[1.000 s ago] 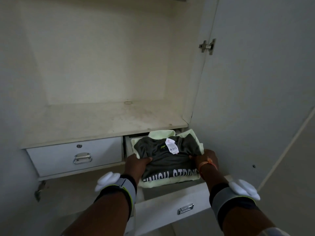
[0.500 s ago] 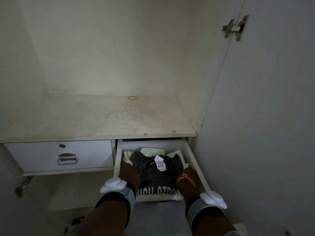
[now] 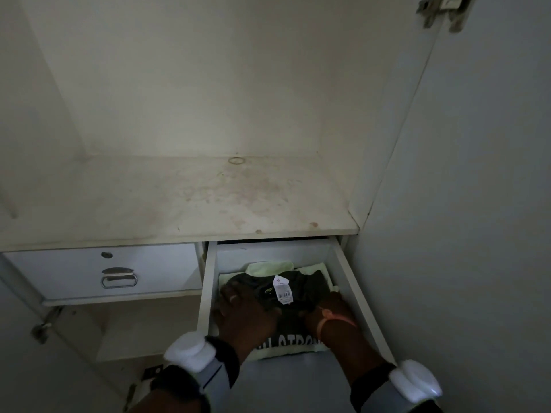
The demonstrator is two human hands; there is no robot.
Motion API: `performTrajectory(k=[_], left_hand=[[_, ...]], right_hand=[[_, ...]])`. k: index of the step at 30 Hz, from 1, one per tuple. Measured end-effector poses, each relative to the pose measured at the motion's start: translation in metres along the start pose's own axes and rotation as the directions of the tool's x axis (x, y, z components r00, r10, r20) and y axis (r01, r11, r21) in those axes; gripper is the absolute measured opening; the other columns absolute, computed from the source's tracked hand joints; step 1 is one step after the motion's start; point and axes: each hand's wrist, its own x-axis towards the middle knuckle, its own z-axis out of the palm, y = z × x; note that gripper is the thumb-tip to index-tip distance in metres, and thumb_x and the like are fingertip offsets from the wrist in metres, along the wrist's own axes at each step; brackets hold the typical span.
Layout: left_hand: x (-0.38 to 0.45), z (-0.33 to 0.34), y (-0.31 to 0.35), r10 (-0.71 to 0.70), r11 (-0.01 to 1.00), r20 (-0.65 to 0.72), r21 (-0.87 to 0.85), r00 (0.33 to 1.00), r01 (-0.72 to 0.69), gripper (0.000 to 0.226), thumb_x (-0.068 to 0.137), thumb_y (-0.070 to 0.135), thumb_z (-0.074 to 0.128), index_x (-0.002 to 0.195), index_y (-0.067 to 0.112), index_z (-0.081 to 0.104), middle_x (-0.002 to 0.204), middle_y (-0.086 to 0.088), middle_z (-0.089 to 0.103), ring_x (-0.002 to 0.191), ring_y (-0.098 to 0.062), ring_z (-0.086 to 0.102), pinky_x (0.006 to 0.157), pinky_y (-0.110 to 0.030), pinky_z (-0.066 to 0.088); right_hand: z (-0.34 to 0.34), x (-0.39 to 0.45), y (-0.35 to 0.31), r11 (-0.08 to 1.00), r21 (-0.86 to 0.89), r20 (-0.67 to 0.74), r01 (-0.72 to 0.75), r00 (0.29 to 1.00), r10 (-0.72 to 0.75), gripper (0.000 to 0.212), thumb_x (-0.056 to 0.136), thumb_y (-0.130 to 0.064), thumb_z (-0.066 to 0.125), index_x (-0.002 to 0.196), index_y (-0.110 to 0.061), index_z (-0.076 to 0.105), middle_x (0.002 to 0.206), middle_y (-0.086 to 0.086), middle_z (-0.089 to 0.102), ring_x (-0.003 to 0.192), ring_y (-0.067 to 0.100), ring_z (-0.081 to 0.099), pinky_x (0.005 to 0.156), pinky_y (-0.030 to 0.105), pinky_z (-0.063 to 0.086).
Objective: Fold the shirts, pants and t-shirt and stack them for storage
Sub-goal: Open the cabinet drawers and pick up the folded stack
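Folded dark t-shirt with a white tag, lying atop a pale green garment inside the open drawer; left hand flat on the t-shirt's left part, fingers spread, clasping nothing; right hand on the t-shirt's right edge, fingers hidden under the cloth, grip impossible to tell; orange band round that wrist; left of the drawer, a closed drawer with a metal handle; above both, a stained shelf; right of the drawer, the cupboard door.
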Motion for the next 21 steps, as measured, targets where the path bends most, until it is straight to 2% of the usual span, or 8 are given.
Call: performTrajectory(k=[2, 4, 7, 10, 13, 17, 19, 21], left_hand=[[-0.023, -0.019, 0.001, 0.295, 0.942, 0.265, 0.082, 0.918, -0.326, 0.097, 0.089, 0.079, 0.053, 0.165, 0.033, 0.013, 0.171, 0.006, 0.014, 0.158, -0.023, 0.017, 0.129, -0.035, 0.016], [-0.055, -0.046, -0.003, 0.414, 0.837, 0.620, 0.028, 0.666, -0.546, 0.072, 0.097, 0.064, 0.058, 0.159, 0.044, 0.029, 0.157, 0.036, 0.023, 0.146, 0.009, 0.024, 0.114, -0.003, 0.016], [-0.085, -0.056, -0.023, 0.256, 0.779, 0.824, 0.134, 0.506, -0.613, 0.063, 0.098, 0.051, 0.065, 0.155, 0.037, 0.042, 0.158, 0.015, 0.043, 0.140, -0.007, 0.043, 0.099, -0.017, 0.033], [-0.103, -0.038, -0.036, 0.310, 0.747, 0.763, 0.174, 0.568, -0.641, 0.051, 0.095, 0.036, 0.070, 0.143, 0.024, 0.057, 0.141, -0.001, 0.059, 0.115, -0.016, 0.057, 0.087, -0.029, 0.044], [-0.120, -0.018, -0.054, 0.373, 0.776, 0.645, 0.177, 0.667, -0.605, 0.045, 0.093, 0.027, 0.069, 0.136, 0.021, 0.062, 0.134, -0.006, 0.061, 0.119, -0.026, 0.060, 0.088, -0.032, 0.045], [-0.126, 0.000, -0.069, 0.483, 0.781, 0.427, 0.186, 0.765, -0.597, 0.041, 0.094, 0.033, 0.067, 0.133, 0.026, 0.058, 0.130, -0.004, 0.065, 0.116, -0.026, 0.062, 0.087, -0.032, 0.044], [-0.120, 0.002, -0.076, 0.585, 0.741, 0.246, 0.226, 0.773, -0.633, 0.046, 0.091, 0.040, 0.068, 0.135, 0.034, 0.056, 0.128, 0.003, 0.067, 0.114, -0.022, 0.064, 0.087, -0.031, 0.045], [-0.111, 0.001, -0.082, 0.694, 0.668, 0.090, 0.291, 0.715, -0.685, 0.056, 0.084, 0.045, 0.074, 0.136, 0.035, 0.057, 0.124, 0.009, 0.068, 0.110, -0.016, 0.066, 0.089, -0.030, 0.050]], right_hand=[[-0.020, -0.034, -0.010, 0.977, -0.022, 0.167, 0.213, 0.964, -0.206, 0.109, 0.058, -0.079, 0.069, 0.148, -0.023, 0.044, 0.144, 0.009, 0.054, 0.128, 0.030, 0.055, 0.107, 0.039, 0.047], [-0.027, -0.082, -0.005, 0.923, -0.042, 0.387, 0.383, 0.858, -0.338, 0.105, 0.057, -0.090, 0.064, 0.145, -0.035, 0.050, 0.144, -0.002, 0.057, 0.127, 0.020, 0.056, 0.110, 0.039, 0.046], [-0.031, -0.150, 0.002, 0.853, -0.265, 0.582, 0.449, 0.780, -0.229, 0.075, 0.083, -0.073, 0.063, 0.143, -0.030, 0.052, 0.145, -0.007, 0.054, 0.128, 0.014, 0.053, 0.108, 0.027, 0.039], [-0.022, -0.186, 0.003, 0.775, -0.373, 0.577, 0.511, 0.781, -0.238, 0.054, 0.092, -0.047, 0.070, 0.140, -0.027, 0.054, 0.145, -0.003, 0.052, 0.132, 0.021, 0.050, 0.110, 0.031, 0.034], [0.004, -0.204, 0.011, 0.670, -0.553, 0.390, 0.495, 0.864, -0.317, 0.046, 0.087, -0.045, 0.072, 0.129, -0.033, 0.057, 0.134, -0.003, 0.060, 0.127, 0.025, 0.053, 0.114, 0.048, 0.027], [0.022, -0.196, 0.026, 0.598, -0.626, 0.172, 0.501, 0.837, -0.520, 0.047, 0.088, -0.042, 0.068, 0.131, -0.033, 0.052, 0.129, 0.000, 0.054, 0.122, 0.026, 0.050, 0.108, 0.046, 0.030], [0.026, -0.186, 0.029, 0.585, -0.618, 0.089, 0.525, 0.786, -0.612, 0.050, 0.088, -0.040, 0.068, 0.134, -0.033, 0.049, 0.131, 0.000, 0.052, 0.123, 0.024, 0.047, 0.110, 0.044, 0.029], [0.034, -0.174, 0.028, 0.595, -0.599, 0.013, 0.536, 0.749, -0.662, 0.053, 0.086, -0.038, 0.070, 0.135, -0.032, 0.051, 0.131, 0.000, 0.053, 0.123, 0.024, 0.048, 0.111, 0.044, 0.031]])
